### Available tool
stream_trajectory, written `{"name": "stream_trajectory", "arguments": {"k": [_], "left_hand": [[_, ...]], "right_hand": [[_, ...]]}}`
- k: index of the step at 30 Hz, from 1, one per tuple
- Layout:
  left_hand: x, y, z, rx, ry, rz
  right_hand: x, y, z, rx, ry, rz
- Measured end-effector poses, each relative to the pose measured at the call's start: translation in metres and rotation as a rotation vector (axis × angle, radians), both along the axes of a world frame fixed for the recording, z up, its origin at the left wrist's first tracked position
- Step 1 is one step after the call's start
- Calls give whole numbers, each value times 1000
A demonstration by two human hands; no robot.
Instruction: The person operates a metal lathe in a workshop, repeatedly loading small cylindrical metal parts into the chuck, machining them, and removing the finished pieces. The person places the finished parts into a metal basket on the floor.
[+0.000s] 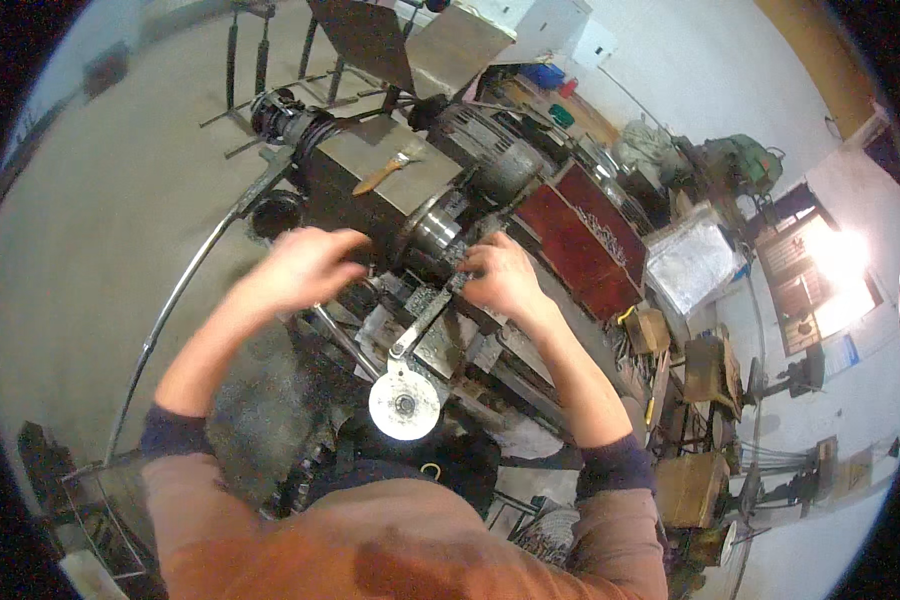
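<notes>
Gray floor and pale walls surround a metalworking machine. Its shiny metal cylinder is located midway between both hands. Right hand: positioned just beside the cylinder, fingers curled; whether they grasp anything cannot be determined. Left hand: blurred, left of the cylinder, fingers bent; grip indeterminate. A brush lies on the machine's top cover. Nearer the body is a round white disc; rightward, a dark red panel.
</notes>
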State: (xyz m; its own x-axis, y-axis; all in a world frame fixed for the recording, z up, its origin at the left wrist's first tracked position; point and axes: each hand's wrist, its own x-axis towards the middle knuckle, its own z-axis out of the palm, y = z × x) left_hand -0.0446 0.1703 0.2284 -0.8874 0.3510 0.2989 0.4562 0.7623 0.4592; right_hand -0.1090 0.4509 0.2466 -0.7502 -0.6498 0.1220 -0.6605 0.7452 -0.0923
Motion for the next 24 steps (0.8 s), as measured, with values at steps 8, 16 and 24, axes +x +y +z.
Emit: {"name": "stream_trajectory", "arguments": {"k": [8,16,24], "left_hand": [[96,-179,-30,-345,-63,712],[127,-170,-72,-89,-296,806],[101,-204,-100,-410,-160,806]], "right_hand": [[-63,-12,-43,225,-38,-222],[-84,-20,-40,68,-279,-206],[-74,-20,-36,80,-256,-228]]}}
